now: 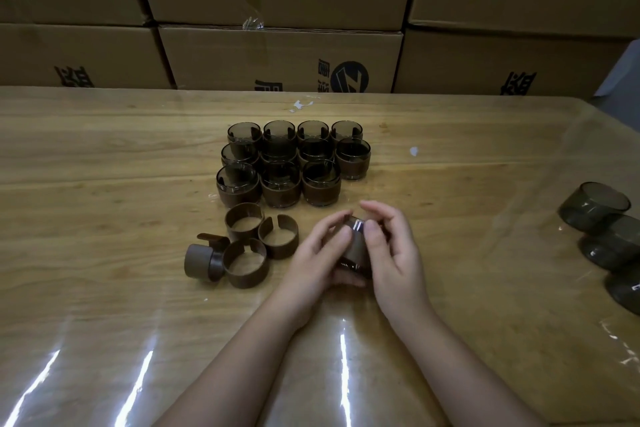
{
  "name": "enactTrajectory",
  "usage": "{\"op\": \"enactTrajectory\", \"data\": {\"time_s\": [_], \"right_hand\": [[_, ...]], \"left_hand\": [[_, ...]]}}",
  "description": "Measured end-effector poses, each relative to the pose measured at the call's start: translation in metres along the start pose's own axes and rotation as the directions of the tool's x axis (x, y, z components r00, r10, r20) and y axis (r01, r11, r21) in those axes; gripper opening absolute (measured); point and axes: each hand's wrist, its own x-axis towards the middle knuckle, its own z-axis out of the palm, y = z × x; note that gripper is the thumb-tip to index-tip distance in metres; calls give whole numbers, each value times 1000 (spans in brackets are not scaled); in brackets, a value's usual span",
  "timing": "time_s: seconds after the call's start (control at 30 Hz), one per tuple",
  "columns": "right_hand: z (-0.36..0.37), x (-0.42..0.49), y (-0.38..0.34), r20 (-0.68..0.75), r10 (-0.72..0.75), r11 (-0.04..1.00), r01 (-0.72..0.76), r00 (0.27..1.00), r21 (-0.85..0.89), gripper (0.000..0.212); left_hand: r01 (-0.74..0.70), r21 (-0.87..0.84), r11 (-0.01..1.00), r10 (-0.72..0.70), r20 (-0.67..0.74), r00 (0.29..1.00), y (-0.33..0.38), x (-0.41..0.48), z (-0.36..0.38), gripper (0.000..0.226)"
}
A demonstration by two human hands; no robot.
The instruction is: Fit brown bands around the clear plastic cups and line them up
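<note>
The left hand and right hand gripped one tilted cup — probably to seat its band. Spare bands lay just beside the banded cups, within reach.

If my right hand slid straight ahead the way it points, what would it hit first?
Likely the right hand meets the rightmost front-row banded cup; depth is unclear.

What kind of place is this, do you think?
Probably a warehouse or packing workshop: stacked printed cardboard boxes behind the wooden table, rows of banded cups, and loose brown bands waiting to be fitted.
</note>
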Motion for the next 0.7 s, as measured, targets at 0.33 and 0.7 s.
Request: {"op": "enactTrajectory", "data": {"time_s": [0.33, 0.7], "right_hand": [[4, 3, 9, 264, 129, 981, -162, 956, 107, 49], [3, 6, 9, 236, 154, 944, -214, 959, 253, 49]], "left_hand": [[29, -637, 771, -4, 40, 999, 8, 4, -12, 50], [-75, -385, 920, 88, 16, 996, 0, 8, -13, 64]]}}
